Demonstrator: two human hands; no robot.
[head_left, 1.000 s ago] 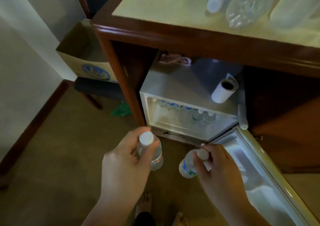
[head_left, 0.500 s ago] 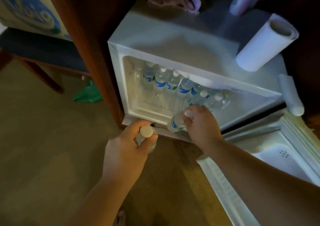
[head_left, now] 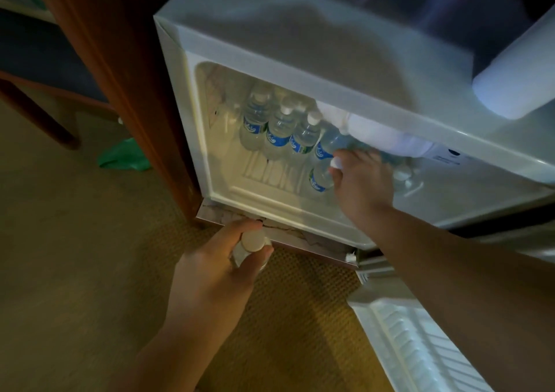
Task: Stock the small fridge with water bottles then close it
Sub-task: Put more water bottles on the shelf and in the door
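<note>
Currently, the right hand (head_left: pixel 362 185) is reaching inside the open small fridge (head_left: pixel 300 70), its fingers (head_left: pixel 338 163) curling over the white cap of a blue-labelled water bottle (head_left: pixel 319 178) that is standing on the fridge floor. Just beyond those fingers, a row of matching water bottles (head_left: pixel 280 131) is standing upright at the back of the compartment, with more bottles lying behind the hand to its right, partly hidden. The left hand (head_left: pixel 216 267) is hovering outside, below the fridge's front lip, its fingers clamping round the neck of a second water bottle (head_left: pixel 252 246), which is pointing cap-up at the camera over the carpet (head_left: pixel 75 256). The fridge door (head_left: pixel 420 346) is hanging open, below and right of the right forearm. A white paper roll (head_left: pixel 516 85) is lying on the fridge top, above and right of the right-hand fingers.
</note>
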